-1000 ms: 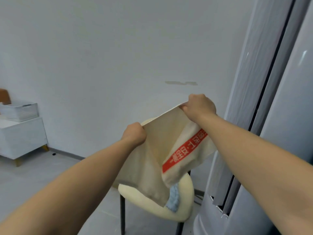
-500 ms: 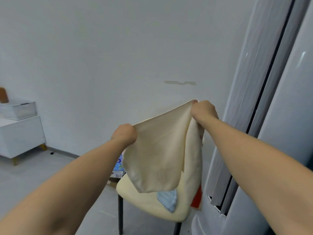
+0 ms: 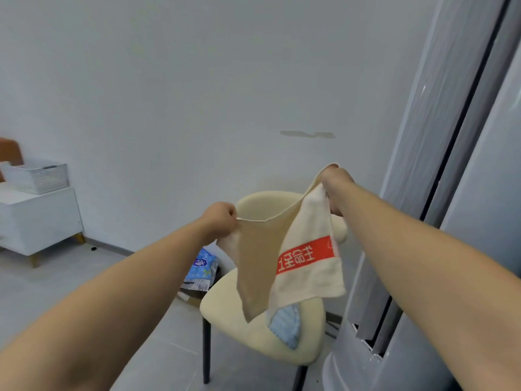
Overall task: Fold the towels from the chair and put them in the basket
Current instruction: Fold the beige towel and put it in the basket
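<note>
I saw both hands clamped on the cream towel (image 3: 293,258) w/ red band, L hand (image 3: 220,218) lower, R hand (image 3: 335,182) higher & farther right, towel hanging over the chair (image 3: 253,328), blue towel (image 3: 286,323) on seat, basket (image 3: 36,176) far left.

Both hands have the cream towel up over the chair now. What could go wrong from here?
1. The cream towel hangs twisted between the left hand and right hand, which is held higher; the fold may come out crooked.
2. Its lower corner dangles just above the blue towel on the chair and might drag it off.
3. The basket sits far left, so a loose fold could open when carried.
</note>
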{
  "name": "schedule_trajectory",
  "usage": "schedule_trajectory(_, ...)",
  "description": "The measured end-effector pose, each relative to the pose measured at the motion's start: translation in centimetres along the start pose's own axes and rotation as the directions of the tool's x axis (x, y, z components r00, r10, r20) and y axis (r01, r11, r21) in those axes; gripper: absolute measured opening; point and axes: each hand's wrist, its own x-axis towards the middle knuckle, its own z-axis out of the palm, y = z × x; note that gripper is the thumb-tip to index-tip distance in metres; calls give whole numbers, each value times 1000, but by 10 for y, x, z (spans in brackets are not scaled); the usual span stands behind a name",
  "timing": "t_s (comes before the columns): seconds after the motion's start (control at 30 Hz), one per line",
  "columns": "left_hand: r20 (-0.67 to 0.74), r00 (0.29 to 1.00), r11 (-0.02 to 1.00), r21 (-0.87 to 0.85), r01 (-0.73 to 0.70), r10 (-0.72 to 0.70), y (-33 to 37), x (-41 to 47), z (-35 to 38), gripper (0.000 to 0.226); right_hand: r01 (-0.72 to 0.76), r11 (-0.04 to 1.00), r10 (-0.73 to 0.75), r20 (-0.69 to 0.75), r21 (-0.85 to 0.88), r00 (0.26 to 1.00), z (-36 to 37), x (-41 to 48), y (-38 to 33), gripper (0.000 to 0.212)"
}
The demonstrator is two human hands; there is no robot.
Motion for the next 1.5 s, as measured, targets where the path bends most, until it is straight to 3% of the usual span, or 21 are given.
schedule_trajectory(0.07, 27, 1000, 999, -47, -11, 13, 8, -3, 0, 44, -2, 997, -1, 37, 71, 999, 2, -2, 1, 16)
schedule_trajectory(0.17, 57, 998, 982, -189, -9, 20, 26, -11, 6, 57, -10, 978, -7, 82, 210, 997, 6, -10, 0, 20)
schedule_trajectory(0.37, 153, 976, 949, -298, -102, 152, 59, -39, 36, 26, -120, 882, 100, 67, 456, 993, 17, -24, -3, 15)
schedule_trajectory(0.4, 184, 966, 950, -286, -126, 183, 62, -44, 43, 25, -114, 870, 92, 69, 479, 993, 19, -28, -4, 17)
schedule_trajectory(0.47, 197, 954, 954, -242, -176, 226, 65, -50, 54, 44, -108, 844, 85, 68, 525, 994, 22, -34, -5, 18)
schedule_trajectory(0.53, 140, 950, 947, -199, -251, 281, 68, -54, 65, 45, -105, 832, 84, 63, 544, 994, 25, -37, -7, 21)
schedule_trajectory(0.7, 22, 942, 941, 24, -337, 336, 66, -55, 76, 10, -109, 828, 107, 35, 551, 994, 19, -38, -9, 21)
schedule_trajectory(0.8, 84, 951, 938, 156, -309, 299, 65, -51, 65, 18, -60, 921, 50, 36, 386, 998, 5, -27, -2, 9)
schedule_trajectory(0.9, 107, 964, 905, 333, -264, 242, 62, -41, 43, 24, -15, 990, 31, -113, 141, 993, -13, -4, 18, 10)
schedule_trajectory(0.97, 76, 956, 838, 465, -286, 284, 63, -32, 25, 18, -114, 992, 107, -125, -51, 986, -22, 8, 34, 13)
schedule_trajectory(1.07, 66, 928, 740, 583, -335, 367, 73, -24, 5, 22, -232, 888, 263, 24, -396, 964, -25, 14, 55, 22)
schedule_trajectory(1.13, 83, 908, 678, 638, -365, 411, 82, -21, -4, 22, -189, 753, 284, 53, -630, 957, -27, 9, 67, 29)
schedule_trajectory(1.23, 103, 886, 611, 688, -391, 452, 88, -16, -12, 22, -137, 543, 279, 24, -829, 960, -35, -2, 78, 32)
schedule_trajectory(1.33, 133, 887, 590, 702, -399, 442, 84, -14, -16, 24, -127, 557, 314, 67, -821, 947, -36, -3, 87, 43)
schedule_trajectory(1.43, 132, 893, 583, 714, -387, 431, 75, -14, -21, 26, -125, 506, 389, 96, -853, 916, -34, 0, 98, 55)
schedule_trajectory(1.5, 141, 896, 581, 716, -387, 422, 67, -13, -26, 30, -94, 525, 366, 125, -846, 922, -35, 5, 104, 50)
